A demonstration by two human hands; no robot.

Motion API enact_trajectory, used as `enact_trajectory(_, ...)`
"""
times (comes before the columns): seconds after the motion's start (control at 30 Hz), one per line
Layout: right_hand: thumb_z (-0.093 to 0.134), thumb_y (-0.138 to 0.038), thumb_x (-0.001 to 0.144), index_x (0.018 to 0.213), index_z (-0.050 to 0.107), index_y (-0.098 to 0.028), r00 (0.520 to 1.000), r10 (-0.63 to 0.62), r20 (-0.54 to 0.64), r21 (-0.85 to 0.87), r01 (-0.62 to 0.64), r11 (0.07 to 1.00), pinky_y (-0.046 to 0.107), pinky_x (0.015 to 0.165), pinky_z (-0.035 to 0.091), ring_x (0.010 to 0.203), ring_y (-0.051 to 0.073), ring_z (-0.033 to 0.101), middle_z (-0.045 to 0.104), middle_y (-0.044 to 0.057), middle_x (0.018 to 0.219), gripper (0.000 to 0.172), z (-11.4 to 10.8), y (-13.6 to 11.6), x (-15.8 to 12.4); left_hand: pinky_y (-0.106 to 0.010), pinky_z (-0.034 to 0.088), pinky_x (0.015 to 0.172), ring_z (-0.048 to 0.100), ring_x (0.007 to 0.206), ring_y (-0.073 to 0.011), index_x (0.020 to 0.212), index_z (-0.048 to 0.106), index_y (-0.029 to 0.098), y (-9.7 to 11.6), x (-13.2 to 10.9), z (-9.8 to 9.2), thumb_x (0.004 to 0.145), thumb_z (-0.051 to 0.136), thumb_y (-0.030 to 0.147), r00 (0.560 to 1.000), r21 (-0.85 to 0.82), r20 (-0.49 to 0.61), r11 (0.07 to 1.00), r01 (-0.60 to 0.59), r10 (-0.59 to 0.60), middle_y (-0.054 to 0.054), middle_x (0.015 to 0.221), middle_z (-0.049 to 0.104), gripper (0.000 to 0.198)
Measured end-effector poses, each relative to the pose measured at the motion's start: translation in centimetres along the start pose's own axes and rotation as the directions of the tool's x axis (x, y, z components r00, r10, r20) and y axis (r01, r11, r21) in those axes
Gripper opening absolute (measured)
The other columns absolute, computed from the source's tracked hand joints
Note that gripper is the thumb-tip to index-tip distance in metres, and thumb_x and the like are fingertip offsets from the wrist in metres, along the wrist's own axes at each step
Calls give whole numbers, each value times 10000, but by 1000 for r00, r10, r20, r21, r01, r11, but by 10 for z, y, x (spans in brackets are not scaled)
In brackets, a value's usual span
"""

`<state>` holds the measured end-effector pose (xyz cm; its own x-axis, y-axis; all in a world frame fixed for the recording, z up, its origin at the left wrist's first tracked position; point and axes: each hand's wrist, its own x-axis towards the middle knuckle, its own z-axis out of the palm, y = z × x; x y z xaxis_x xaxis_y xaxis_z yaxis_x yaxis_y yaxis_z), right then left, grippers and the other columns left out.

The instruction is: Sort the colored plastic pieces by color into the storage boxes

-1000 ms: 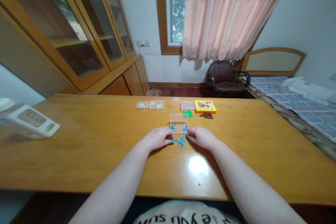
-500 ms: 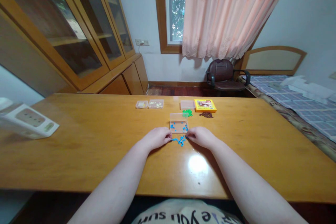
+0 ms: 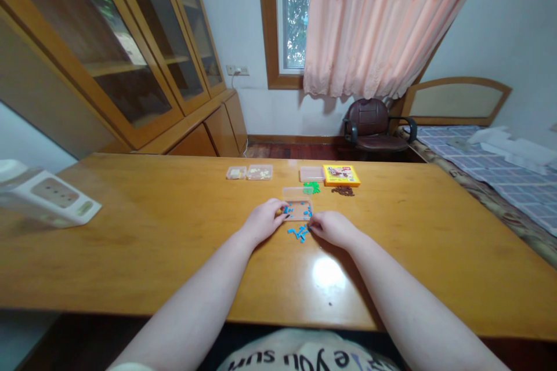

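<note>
A clear plastic box (image 3: 297, 219) with its lid raised at the back stands on the table, several small blue pieces scattered inside. My left hand (image 3: 264, 220) is at the box's left edge, thumb and fingers apart over its near left corner. In front of the box lies a loose pile of small blue pieces (image 3: 300, 235). My right hand (image 3: 329, 227) rests just right of this pile with its fingertips pinched together. What lies between those fingertips is too small to make out.
Behind the box are green pieces (image 3: 311, 188), brown pieces (image 3: 343, 191), a yellow package (image 3: 342, 175) and a clear tray (image 3: 311, 174). Two clear containers (image 3: 260, 172) with pale pieces stand farther left. A white-and-clear container (image 3: 65, 197) stands at the table's left end.
My left hand has moved from the blue pile forward to the box's left edge, and its fingers have parted. My right hand has stayed nearly in place beside the pile.
</note>
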<state>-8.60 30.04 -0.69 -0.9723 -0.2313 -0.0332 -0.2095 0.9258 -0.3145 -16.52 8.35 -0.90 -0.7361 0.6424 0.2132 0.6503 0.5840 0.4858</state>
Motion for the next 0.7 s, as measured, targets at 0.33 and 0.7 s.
enact_trajectory(0.33, 498, -293, 854, 781, 652, -192, 997, 17, -76, 42, -14, 999, 218, 579, 315, 643, 125, 561, 680, 38, 750, 198, 4, 6, 2, -238, 424, 668, 592, 770, -160, 888, 630, 218, 12, -12, -2, 772, 638, 313, 955, 112, 287, 987, -112, 76, -11, 877, 660, 150)
enact_trajectory(0.7, 533, -297, 824, 862, 686, -232, 1000, 5, 6, 27, -5, 1000, 227, 600, 340, 704, 148, 604, 706, 24, 815, 171, -2, 4, -2, -240, 425, 668, 604, 779, -171, 848, 651, 217, 10, -11, 0, 813, 566, 269, 949, 134, 314, 987, -86, 40, -23, 852, 670, 105)
